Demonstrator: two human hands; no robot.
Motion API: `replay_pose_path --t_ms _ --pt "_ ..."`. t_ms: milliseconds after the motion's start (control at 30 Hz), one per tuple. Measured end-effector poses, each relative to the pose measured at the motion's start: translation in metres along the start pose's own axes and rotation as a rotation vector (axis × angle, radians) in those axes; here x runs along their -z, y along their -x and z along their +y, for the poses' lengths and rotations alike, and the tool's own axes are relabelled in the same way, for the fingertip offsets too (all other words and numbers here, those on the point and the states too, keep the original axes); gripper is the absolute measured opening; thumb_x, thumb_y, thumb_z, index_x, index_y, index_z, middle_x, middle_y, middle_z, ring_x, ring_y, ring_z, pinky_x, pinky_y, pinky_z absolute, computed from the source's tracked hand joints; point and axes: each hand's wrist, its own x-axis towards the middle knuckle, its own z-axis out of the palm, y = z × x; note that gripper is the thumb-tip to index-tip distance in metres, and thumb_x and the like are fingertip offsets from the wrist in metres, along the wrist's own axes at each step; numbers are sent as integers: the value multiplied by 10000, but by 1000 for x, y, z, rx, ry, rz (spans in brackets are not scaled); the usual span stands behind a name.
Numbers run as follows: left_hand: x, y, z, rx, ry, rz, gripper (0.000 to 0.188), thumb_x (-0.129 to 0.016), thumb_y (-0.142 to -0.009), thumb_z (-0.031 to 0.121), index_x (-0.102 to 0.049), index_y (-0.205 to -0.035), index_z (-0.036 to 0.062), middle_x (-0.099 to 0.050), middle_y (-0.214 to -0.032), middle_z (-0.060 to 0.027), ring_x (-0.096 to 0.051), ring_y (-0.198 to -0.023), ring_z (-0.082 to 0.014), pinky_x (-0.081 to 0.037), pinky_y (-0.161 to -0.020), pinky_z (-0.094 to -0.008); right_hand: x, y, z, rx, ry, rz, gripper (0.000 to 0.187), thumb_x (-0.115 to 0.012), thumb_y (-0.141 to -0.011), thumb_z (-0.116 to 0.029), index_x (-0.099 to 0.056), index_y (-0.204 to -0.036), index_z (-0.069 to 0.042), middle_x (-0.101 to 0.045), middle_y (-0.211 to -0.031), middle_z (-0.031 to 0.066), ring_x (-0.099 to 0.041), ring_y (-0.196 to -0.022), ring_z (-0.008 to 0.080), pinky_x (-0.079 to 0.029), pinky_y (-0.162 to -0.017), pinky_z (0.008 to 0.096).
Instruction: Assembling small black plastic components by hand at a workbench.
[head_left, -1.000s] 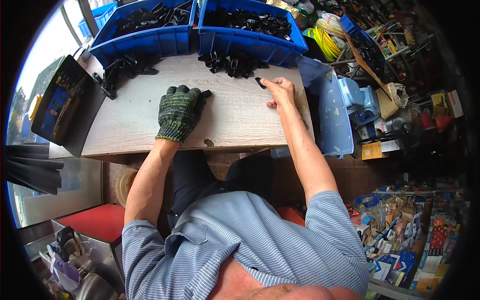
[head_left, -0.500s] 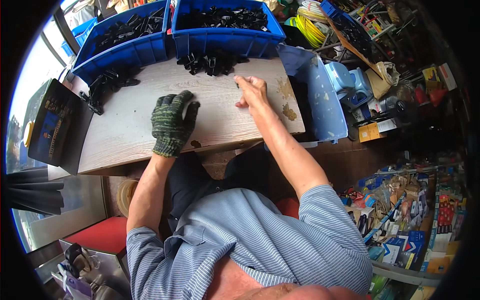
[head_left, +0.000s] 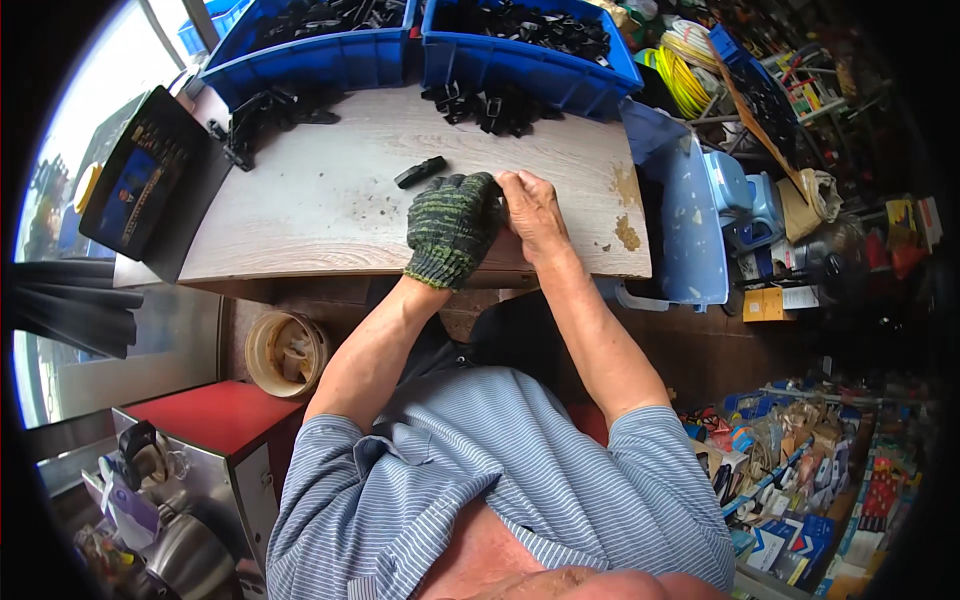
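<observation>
My left hand (head_left: pixel 452 225) wears a dark green knitted glove and rests on the pale wooden tabletop (head_left: pixel 320 210). My bare right hand (head_left: pixel 532 208) presses against its fingertips, and the two hands pinch something small that is hidden between them. A small black oblong part (head_left: pixel 421 172) lies loose on the wood just beyond my left hand. A heap of black plastic parts (head_left: pixel 492 108) sits at the far edge of the table.
Two blue bins (head_left: pixel 520 45) of black parts stand behind the table. More black parts (head_left: pixel 262 112) lie at the far left. A dark flat tray (head_left: pixel 150 185) leans at the left edge, a light blue bin (head_left: pixel 680 215) hangs at the right. A tan bucket (head_left: pixel 287 352) stands below.
My right hand has drawn back from the far pile to meet the gloved left hand near the table's front edge. A black part now lies loose beyond my left hand.
</observation>
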Motion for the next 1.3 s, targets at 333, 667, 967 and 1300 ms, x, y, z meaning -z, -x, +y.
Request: replay_pose_path --t_ms 333,667,967,1300 --pt "52 -15 -44 95 -366 -69 225 -655 -876 267 -696 -1031 108 -662 -967 -116 -593 -982 -367 -481 -804 -488 -9 9 -6 -79 -260 105 269 -521 -959 -273 -502 -757 -97 -362 -532 -12 -358 -381 95 -516 -367 349" --pt "29 6 -11 35 493 -166 162 -574 -963 186 -609 -1077 77 -665 -922 -166 -647 -870 -392 -507 -704 -470 -6 6 9 40 -253 302 266 -477 -959 -267 -523 -776 -80 -436 -639 6 -376 -408 119 -384 -417 271" --pt "10 8 -3 246 489 -145 201 -528 -1008 184 -606 -1140 54 -683 -1000 -179 -672 -904 -366 -515 -749 -423 -7 8 18 132 -138 309 242 -489 -962 -276 -588 -826 -102 -464 -628 7 -454 -435 133 -394 -407 291" --pt "0 7 24 433 535 -20 259 -522 -1003 217 -573 -1223 89 -689 -968 -200 -661 -874 -412 -513 -732 -484 -12 16 1 147 -42 398 245 -506 -957 -128 -504 -725 -52 -382 -655 -33 -340 -625 80 -317 -566 287"
